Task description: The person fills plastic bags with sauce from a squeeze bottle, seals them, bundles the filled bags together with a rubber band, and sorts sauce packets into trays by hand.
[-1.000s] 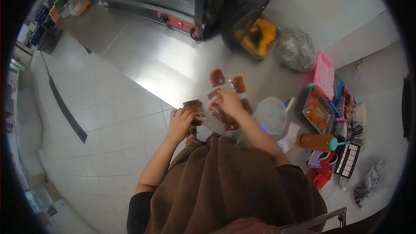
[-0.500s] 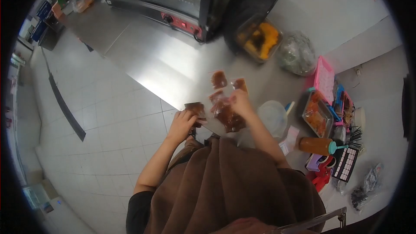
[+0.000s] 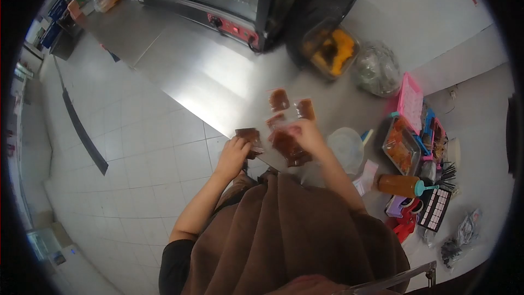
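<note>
Covering brown packets (image 3: 247, 133) with left hand (image 3: 233, 154), left of the packet pile (image 3: 292, 149) on the counter (image 3: 218, 79), likely against slipping off; holding right hand (image 3: 307, 134) over the pile with bent fingers, likely to suit flat packets; hands apart, cannot tell either grip

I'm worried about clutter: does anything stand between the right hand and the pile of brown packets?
Nothing visible does. The right hand is at the brown packets; the round translucent item lies off to one side.
</note>
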Available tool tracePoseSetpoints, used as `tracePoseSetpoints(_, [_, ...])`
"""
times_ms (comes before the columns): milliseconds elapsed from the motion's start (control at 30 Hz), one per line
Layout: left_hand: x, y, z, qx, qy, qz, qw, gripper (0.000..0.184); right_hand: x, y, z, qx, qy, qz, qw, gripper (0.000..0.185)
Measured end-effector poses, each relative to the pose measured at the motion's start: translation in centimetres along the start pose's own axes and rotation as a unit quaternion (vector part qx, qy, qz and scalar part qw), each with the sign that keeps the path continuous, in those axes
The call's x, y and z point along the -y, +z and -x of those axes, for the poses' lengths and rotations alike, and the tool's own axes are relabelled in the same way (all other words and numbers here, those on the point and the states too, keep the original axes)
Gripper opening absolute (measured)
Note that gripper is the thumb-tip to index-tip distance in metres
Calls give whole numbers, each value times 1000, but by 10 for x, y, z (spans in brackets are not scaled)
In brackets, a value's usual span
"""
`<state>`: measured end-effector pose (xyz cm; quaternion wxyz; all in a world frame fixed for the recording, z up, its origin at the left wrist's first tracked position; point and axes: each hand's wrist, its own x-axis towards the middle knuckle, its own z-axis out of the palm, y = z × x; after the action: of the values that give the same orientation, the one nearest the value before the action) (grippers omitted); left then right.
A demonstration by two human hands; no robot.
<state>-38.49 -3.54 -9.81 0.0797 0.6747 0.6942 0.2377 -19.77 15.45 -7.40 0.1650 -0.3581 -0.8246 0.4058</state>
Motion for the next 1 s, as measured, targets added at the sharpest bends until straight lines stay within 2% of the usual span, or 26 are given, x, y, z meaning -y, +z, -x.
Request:
tracePoseSetpoints(67, [-1,-1,1,20,-4,-10,1000,29,2,-7,1,71,-34,-2,997,13])
tracePoseSetpoints(167, [2,-1,2,1,21,10,1000,29,59,-21,-5,48,-55,-7,997,11])
tracePoseSetpoints(267, [7,4,6,-36,52,-12,998,30,67,-3,-18,-38,-125,-69,989,11])
tracePoseSetpoints(367, [9,10,9,-51,47,-6,998,30,65,28,-21,8,-159,-47,986,12])
tracePoseSetpoints(400, [3,4,6,-43,-42,110,992,30,54,45,-21,22,-174,-43,984,12])
tracePoseSetpoints(467, [-14,-13,-5,-24,-218,331,918,32,28,77,-15,51,-203,-36,977,12])
tracePoseSetpoints(567, [14,24,10,-75,-80,157,981,36,23,85,-2,119,-136,-88,980,11])
tracePoseSetpoints(600, [15,21,11,-67,-43,105,991,36,20,82,-2,133,-148,-97,975,12])
tracePoseSetpoints(667, [15,15,13,-52,30,0,998,38,11,67,-2,78,-192,-50,977,14])
tracePoseSetpoints(700, [14,14,13,-55,33,-8,998,38,6,57,-3,51,-214,-26,975,15])
tracePoseSetpoints(767, [13,11,12,-61,38,-24,997,39,-25,41,-9,-1,-138,161,977,20])
tracePoseSetpoints(867, [10,8,10,-51,35,-42,997,37,-55,22,-5,15,-58,264,963,23])
tracePoseSetpoints(1000, [6,9,11,-60,9,-84,995,36,-48,4,-5,42,-81,243,966,21])
